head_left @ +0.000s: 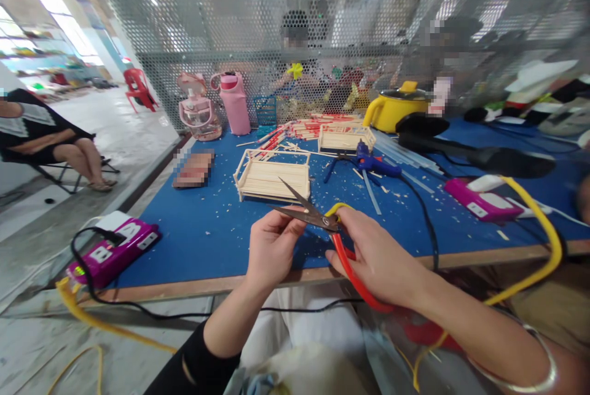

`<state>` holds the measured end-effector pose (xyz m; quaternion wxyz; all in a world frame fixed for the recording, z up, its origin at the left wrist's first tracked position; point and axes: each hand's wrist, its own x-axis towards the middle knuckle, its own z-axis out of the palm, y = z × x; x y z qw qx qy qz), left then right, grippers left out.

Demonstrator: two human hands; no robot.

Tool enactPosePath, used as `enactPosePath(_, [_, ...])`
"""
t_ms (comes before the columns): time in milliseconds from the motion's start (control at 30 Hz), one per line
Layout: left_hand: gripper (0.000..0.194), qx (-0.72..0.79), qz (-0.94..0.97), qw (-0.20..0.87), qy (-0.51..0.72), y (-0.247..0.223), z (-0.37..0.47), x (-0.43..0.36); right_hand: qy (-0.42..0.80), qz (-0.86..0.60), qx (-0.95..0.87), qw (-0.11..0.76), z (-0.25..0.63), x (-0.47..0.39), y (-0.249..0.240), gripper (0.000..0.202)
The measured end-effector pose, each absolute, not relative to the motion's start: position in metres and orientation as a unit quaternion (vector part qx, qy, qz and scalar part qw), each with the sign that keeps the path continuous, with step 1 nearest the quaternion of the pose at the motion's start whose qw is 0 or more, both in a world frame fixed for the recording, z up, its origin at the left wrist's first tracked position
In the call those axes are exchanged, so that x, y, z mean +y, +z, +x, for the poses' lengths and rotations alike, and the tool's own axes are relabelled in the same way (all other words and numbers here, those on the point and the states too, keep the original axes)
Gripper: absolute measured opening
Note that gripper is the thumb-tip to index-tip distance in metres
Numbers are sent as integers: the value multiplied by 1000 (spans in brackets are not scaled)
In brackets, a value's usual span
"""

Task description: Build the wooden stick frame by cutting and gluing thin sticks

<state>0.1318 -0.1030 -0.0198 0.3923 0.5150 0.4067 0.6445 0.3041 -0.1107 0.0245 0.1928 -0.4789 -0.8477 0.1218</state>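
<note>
The right hand (375, 255) grips red-handled, dark-bladed metal scissors (326, 221), presumably spread for control. The left hand (271, 250) pinches beside the blades (what, I cannot tell).

Scissors (326, 222) partly behind right hand (378, 252)
</note>
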Motion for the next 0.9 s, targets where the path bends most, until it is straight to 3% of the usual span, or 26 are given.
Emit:
enactPosePath(367, [11,414,510,385,648,-20,132,-106,59,-489,-841,225,299,-110,10,11])
enactPosePath(600, [6,419,517,372,647,-20,131,-106,15,-489,-851,192,301,-108,13,12])
enactPosePath(900, [5,427,515,388,634,-20,135,-107,108,-534,-828,132,301,-104,13,6])
